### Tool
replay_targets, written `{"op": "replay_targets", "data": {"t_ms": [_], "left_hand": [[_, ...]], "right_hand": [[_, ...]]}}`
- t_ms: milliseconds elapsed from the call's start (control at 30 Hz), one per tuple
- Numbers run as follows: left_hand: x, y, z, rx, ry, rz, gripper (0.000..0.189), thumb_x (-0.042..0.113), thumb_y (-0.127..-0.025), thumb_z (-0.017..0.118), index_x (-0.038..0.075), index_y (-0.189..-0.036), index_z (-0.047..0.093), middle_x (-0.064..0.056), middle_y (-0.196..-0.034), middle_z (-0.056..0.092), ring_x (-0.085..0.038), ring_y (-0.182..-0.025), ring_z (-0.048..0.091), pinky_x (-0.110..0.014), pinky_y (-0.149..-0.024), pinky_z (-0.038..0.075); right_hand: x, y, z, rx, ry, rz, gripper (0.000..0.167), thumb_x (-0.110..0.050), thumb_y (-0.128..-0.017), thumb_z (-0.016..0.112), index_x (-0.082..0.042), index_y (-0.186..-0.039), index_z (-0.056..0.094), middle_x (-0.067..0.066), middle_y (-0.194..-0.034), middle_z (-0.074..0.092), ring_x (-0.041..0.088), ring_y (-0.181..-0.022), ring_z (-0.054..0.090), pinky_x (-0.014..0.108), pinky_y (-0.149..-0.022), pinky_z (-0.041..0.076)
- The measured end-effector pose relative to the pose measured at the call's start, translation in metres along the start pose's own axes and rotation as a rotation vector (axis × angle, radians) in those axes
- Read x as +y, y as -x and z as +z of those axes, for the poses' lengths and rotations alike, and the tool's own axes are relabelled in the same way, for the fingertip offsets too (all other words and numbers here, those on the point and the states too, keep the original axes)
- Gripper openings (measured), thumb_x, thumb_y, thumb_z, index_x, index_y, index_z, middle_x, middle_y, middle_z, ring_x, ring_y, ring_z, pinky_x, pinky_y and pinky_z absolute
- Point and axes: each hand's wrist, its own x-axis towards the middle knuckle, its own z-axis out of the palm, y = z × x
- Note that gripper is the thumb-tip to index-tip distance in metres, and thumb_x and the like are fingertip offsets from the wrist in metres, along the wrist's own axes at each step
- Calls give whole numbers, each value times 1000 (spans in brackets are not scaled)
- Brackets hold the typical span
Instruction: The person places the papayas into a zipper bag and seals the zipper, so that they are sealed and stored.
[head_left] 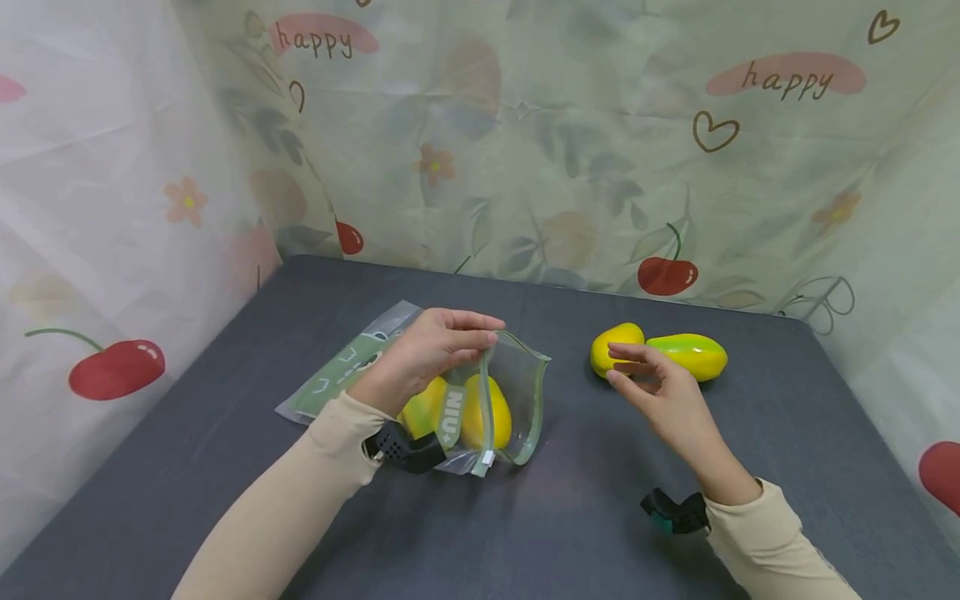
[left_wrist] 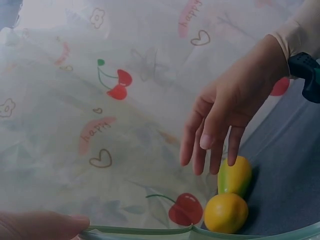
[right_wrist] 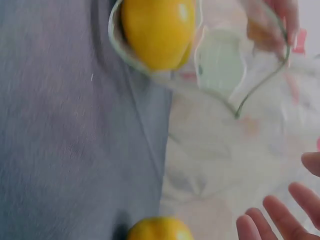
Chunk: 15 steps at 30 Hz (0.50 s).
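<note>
My left hand [head_left: 427,346] pinches the upper rim of a clear zip bag [head_left: 322,387] with green print, between thumb and fingers. The bag lies on its side, its mouth gaping toward the right. Inside are two yellow mango-like fruits, one near the mouth [head_left: 497,417] and a greener one [head_left: 422,410] deeper in, partly covered by the left wrist. My right hand [head_left: 667,396] hovers by a rounded yellow fruit [head_left: 606,352], fingers loosely bent and holding nothing. A longer yellow-green fruit [head_left: 696,354] lies against it. The left wrist view shows a gap between right fingertips and fruits.
A dark grey cloth covers the table [head_left: 555,533]. Printed curtains [head_left: 525,167] hang at its back and sides. A zip slider [head_left: 488,457] sits at the bag's near corner. Thin cords [head_left: 828,304] hang at the back right corner.
</note>
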Motion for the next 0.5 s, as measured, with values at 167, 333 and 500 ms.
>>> {"op": "replay_targets", "data": {"t_ms": [167,333,500], "left_hand": [[-1,0,1,0,7,5,29,9,-92,65,0,-120,66,-11,-118,64,-9,-75,57,-18,-72,52],[-1,-1,1,-2,1,-5,29,9,-92,66,1,-120,67,-14,-122,63,-9,-76,57,-18,-73,52],[-2,-2,1,-6,-2,-13,30,9,-92,65,1,-121,66,-15,-125,61,-9,-78,57,-18,-74,52]], "right_hand": [[18,-10,-6,65,-14,17,51,-32,-96,61,-6,-138,49,11,-143,50,33,-125,52,12,-85,50],[30,-19,-5,84,-11,46,52,-24,-96,62,-4,-141,45,14,-146,44,37,-128,49,40,-97,48],[37,-28,-2,67,-20,89,60,-23,-96,62,-3,-146,38,18,-150,38,40,-132,43,51,-103,43]]}}
